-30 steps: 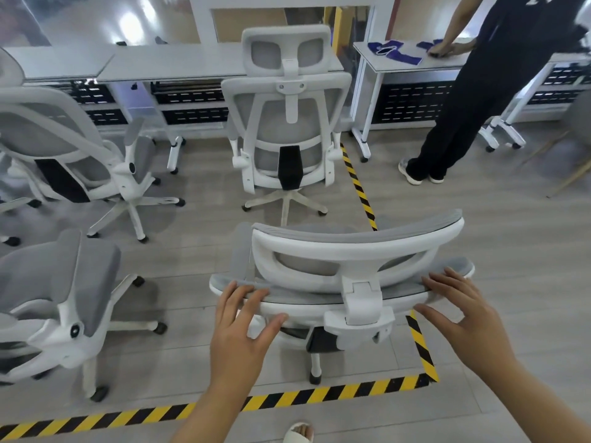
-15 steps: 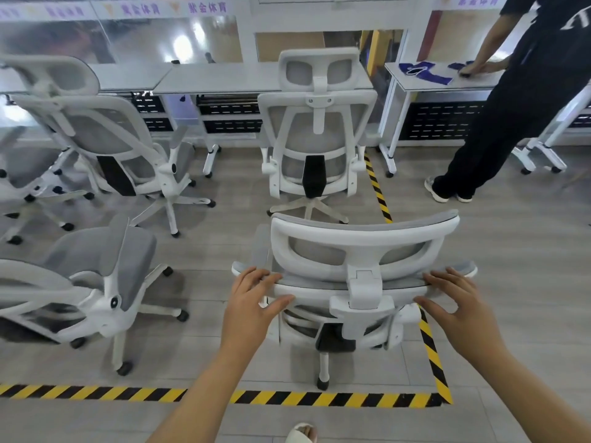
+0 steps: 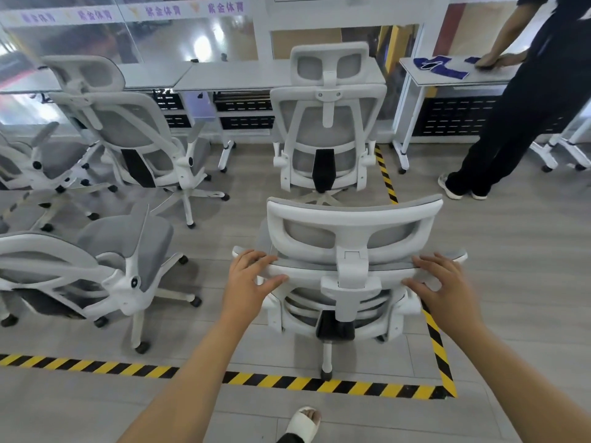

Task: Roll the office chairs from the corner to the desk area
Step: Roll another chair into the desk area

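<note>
Both hands are on the office chair [image 3: 351,215], which sits right in front with its wheel base down by the yellow-black floor tape [image 3: 319,383]. The left hand [image 3: 249,282] has its fingers curled over the top edge of the backrest and the thumb pressed on the rear side, so it's gripping. The right hand [image 3: 447,289] does the same at the other end, though it's a bit blurry so I'm not 100% sure about the thumb contact. Just past the fingertips a second chair [image 3: 326,123] stands at the desks [image 3: 240,75]. Left of the left fingers there's a third chair [image 3: 128,251], turned sideways
</note>
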`<state>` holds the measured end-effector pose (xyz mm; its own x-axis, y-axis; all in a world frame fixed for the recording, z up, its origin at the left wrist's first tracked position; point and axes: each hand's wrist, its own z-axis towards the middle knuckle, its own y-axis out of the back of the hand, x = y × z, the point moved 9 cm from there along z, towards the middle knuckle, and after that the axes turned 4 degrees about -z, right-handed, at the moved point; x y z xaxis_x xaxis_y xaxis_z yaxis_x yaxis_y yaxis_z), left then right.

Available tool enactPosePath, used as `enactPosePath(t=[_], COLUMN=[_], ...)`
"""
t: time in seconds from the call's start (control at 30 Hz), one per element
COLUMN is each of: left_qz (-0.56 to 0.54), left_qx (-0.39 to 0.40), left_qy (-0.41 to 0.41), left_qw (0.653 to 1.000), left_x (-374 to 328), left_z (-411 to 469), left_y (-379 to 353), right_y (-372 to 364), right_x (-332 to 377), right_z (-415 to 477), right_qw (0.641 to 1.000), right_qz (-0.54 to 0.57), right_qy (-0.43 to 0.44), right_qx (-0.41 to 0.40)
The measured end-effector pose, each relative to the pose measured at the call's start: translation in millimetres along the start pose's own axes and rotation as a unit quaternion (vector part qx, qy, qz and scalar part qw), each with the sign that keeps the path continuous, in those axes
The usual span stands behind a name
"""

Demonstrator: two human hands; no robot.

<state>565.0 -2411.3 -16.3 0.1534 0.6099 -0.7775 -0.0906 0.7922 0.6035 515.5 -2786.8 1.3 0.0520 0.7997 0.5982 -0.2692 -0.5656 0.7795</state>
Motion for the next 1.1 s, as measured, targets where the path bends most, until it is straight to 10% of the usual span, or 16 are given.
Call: enactPosePath(t=[0.8, 1.1], left_qz=[0.039, 0.011], left_qx=[0.014, 0.057], left_qy=[0.040, -0.071], left_qw=[0.998, 0.996], left_x=[-2, -134], left_z=[2, -71], left_y=[2, -38], right_y=[-13, 30], right_x=[2, -44], right_z=[6, -98], right_qw=[0.992, 0.993], right_qz=[-0.090, -0.051], right_qy=[0.020, -0.063], right_qx=[0.083, 0.083])
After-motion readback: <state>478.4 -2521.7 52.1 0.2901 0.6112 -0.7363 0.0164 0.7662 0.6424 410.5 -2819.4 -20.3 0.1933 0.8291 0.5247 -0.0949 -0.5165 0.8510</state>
